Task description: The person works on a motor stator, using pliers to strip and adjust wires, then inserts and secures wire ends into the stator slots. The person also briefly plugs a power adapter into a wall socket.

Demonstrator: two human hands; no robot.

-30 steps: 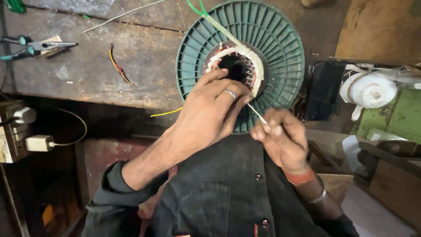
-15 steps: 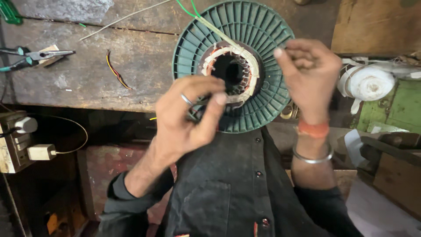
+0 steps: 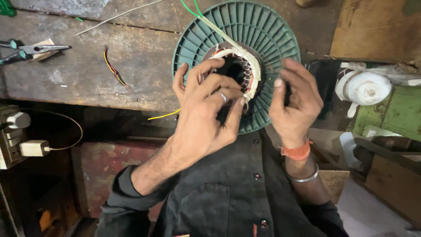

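fingers point(image 3: 210, 90) spread on stator winding point(image 3: 245, 66)

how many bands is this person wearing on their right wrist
2 on the right wrist: an orange thread band just below the right hand, and a silver metal bangle further down the forearm. The sleeve may hide more.

— How was the light?
— Soft and even from above; the tabletop point(image 3: 87, 66) was well lit, no glare.
— Shadows?
— Deep under the tabletop's edge, lower left nearly black.
— Sharpness?
— Mostly crisp; the right hand point(image 3: 294, 103) was slightly motion-blurred, the edges bowed.
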